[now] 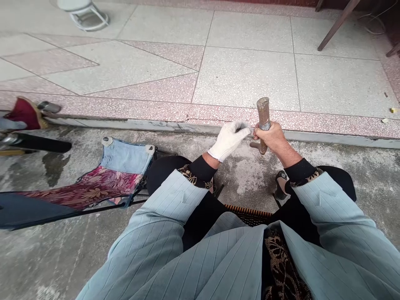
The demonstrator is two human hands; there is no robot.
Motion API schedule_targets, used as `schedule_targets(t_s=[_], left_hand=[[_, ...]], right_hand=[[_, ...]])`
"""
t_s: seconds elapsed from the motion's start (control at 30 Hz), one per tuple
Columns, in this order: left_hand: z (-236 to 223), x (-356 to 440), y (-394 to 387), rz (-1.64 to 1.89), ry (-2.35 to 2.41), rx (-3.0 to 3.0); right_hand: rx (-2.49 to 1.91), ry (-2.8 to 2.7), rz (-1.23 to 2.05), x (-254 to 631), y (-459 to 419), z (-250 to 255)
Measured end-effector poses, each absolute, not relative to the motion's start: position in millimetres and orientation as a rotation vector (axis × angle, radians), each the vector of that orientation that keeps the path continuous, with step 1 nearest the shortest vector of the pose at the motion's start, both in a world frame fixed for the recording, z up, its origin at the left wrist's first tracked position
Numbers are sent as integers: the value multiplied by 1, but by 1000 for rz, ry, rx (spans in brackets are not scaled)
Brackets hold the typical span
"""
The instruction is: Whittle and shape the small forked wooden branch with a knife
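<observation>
My right hand (272, 134), bare, is wrapped round a brown wooden piece (263, 110) held upright, with a flat, worn top end. A short peg-like part sticks out to the left near its lower end, below my fingers. Thin grey wire (265, 126) is wound round the wood just above my grip. Close on the left, my left hand (231, 137) wears a white knit glove, thumb and fingertips pinched together near my right thumb. What the pinch holds, if anything, is too small to make out.
A raised terrazzo step (246, 75) runs across the front, above rough concrete ground (250, 171). On the left are a folding chair (109, 179) with patched fabric, a red shoe (26, 114) and a dark tube (43, 142). A white stool (89, 16) stands farther back.
</observation>
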State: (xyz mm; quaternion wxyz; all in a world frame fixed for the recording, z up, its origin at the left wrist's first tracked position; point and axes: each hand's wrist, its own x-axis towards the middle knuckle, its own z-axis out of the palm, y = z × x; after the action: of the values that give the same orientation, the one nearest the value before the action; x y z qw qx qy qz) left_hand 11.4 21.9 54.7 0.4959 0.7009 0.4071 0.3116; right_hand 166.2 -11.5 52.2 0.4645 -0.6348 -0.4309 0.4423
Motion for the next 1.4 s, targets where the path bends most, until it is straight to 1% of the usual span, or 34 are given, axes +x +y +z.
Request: schedule_targets(t_s=[0.17,0.27,0.37,0.47,0.63,0.7,0.83,0.93,1.2,1.4], left_hand=[[59,12,18,737,969,1820],[57,12,15,895,1118,1972],[55,12,10,1019,1198,2269],[54,13,7,940,1174,2435],[57,16,8,868,1218,2149],[57,16,8,893,1256,2094],[56,18,3,998,1325,2222],[57,20,0,922,1259,2241],[61,22,7,837,1213,1648],[49,21,13,880,1117,1469]], right_hand=[[-1569,-1098,1037,166,-12,54],[-1552,-1060,1028,166,-11,52],[-1514,-995,1040,166,-9,50],[-1494,-953,1061,166,-9,51],[-1458,-947,1096,164,-11,50],[-1453,-945,1099,163,-11,49],[-1431,-908,1072,162,-10,49],[-1412,-911,1058,162,-9,48],[-1478,-1020,1025,162,-9,45],[-1549,-1032,1006,157,-12,48]])
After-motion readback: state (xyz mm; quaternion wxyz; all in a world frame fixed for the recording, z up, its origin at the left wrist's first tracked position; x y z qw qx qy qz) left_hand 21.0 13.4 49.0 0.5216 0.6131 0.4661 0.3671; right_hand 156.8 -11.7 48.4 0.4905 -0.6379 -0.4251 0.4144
